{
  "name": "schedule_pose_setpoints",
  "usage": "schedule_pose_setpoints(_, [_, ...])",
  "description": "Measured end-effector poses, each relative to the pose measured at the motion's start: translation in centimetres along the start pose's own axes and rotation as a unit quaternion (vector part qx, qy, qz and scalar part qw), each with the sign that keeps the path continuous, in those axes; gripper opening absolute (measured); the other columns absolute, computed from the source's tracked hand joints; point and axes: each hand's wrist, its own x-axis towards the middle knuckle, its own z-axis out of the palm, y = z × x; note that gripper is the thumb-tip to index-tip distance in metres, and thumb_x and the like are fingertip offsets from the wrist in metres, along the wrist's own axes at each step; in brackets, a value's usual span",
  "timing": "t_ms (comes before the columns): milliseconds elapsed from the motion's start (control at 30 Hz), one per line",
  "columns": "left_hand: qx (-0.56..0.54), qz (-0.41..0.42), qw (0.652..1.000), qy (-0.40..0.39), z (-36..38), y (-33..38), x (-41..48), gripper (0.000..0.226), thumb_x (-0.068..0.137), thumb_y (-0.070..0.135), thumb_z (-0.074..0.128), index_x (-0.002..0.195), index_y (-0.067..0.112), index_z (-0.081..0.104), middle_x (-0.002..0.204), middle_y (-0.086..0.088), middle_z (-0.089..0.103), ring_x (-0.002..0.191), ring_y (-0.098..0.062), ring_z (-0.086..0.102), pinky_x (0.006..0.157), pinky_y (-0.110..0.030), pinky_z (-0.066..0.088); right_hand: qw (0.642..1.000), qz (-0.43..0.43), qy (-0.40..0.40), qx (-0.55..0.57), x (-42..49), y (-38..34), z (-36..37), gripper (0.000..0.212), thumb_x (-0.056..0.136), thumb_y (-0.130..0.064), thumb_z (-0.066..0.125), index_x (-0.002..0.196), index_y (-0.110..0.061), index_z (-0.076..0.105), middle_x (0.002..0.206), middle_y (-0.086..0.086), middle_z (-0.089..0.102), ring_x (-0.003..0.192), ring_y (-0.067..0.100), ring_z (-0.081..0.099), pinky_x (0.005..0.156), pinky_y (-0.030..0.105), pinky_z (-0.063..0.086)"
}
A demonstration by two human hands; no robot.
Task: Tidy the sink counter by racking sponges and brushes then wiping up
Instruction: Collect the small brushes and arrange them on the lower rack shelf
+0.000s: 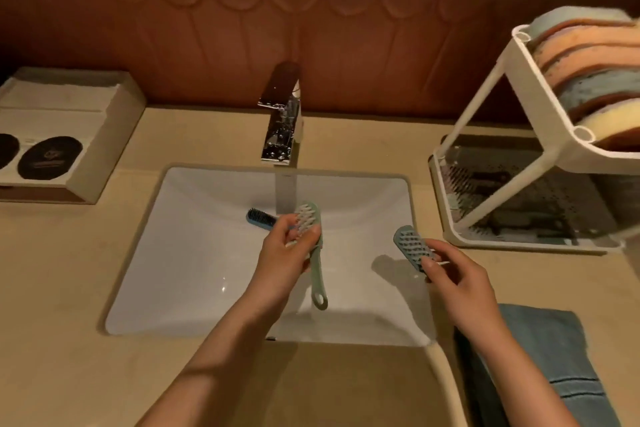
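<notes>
Gripping over the sink: left hand green brush, handle down; right hand grey-blue brush.

Over the sink, below the faucet: gripping a pale green brush in the left hand, beside a blue brush. Pinching a grey-blue brush in the right hand. Right of the sink: white rack stacked with sponges, folded blue towel.
</notes>
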Motion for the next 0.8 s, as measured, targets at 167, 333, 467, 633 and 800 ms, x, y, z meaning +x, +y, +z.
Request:
schedule_pose_setpoints(167, [0.038, 0.025, 0.999, -0.023, 5.2, -0.5, 0.3, 0.011, 0.092, 0.027, 0.054, 0.101, 0.026, 0.06, 0.103, -0.002, 0.065, 0.096, -0.014, 0.061, 0.088, -0.031, 0.048, 0.997, 0.012, 0.029, -0.064, 0.4, 3.4, -6.7, 0.03, 0.089, -0.01, 0.057, 0.117, -0.019, 0.06, 0.104, -0.006, 0.064, 0.093, -0.005, 0.057, 0.074, 0.006, 0.045])
schedule_pose_setpoints(333, [0.044, 0.019, 0.999, -0.017, 9.8, -0.9, 1.2, 0.008, 0.091, 0.027, 0.055, 0.091, 0.035, 0.057, 0.098, 0.007, 0.061, 0.088, -0.004, 0.058, 0.081, -0.023, 0.045, 0.986, 0.01, 0.086, -0.145, 2.5, 5.6, -12.1, 0.026, 0.088, -0.012, 0.06, 0.113, -0.018, 0.06, 0.103, -0.003, 0.063, 0.096, 0.011, 0.058, 0.08, 0.023, 0.047])
schedule_pose_setpoints(467, [0.045, 0.026, 0.999, -0.011, 11.8, -0.7, 1.5, 0.01, 0.091, 0.025, 0.055, 0.09, 0.035, 0.055, 0.094, 0.011, 0.059, 0.087, -0.002, 0.055, 0.08, -0.02, 0.043, 0.971, 0.003, 0.103, -0.217, 6.0, 7.1, -14.9, 0.025, 0.088, -0.021, 0.059, 0.113, -0.021, 0.058, 0.109, 0.002, 0.064, 0.105, 0.021, 0.057, 0.092, 0.043, 0.048])
schedule_pose_setpoints(633, [0.051, 0.034, 0.998, -0.008, 13.4, -0.3, 1.8, 0.007, 0.09, 0.026, 0.057, 0.093, 0.032, 0.058, 0.096, 0.007, 0.061, 0.088, -0.007, 0.057, 0.08, -0.024, 0.047, 0.954, -0.002, 0.098, -0.282, 11.8, 6.9, -16.9, 0.028, 0.09, -0.016, 0.057, 0.118, -0.014, 0.056, 0.114, 0.015, 0.063, 0.11, 0.035, 0.055, 0.098, 0.044, 0.04])
schedule_pose_setpoints(800, [0.059, 0.04, 0.997, -0.001, 14.7, 0.4, 2.0, 0.006, 0.09, 0.026, 0.057, 0.095, 0.027, 0.06, 0.096, 0.004, 0.062, 0.09, -0.01, 0.059, 0.081, -0.023, 0.046, 0.929, 0.028, 0.099, -0.356, 16.6, 6.6, -17.9, 0.039, 0.093, -0.022, 0.053, 0.127, -0.004, 0.05, 0.127, 0.022, 0.055, 0.123, 0.039, 0.044, 0.101, 0.043, 0.029])
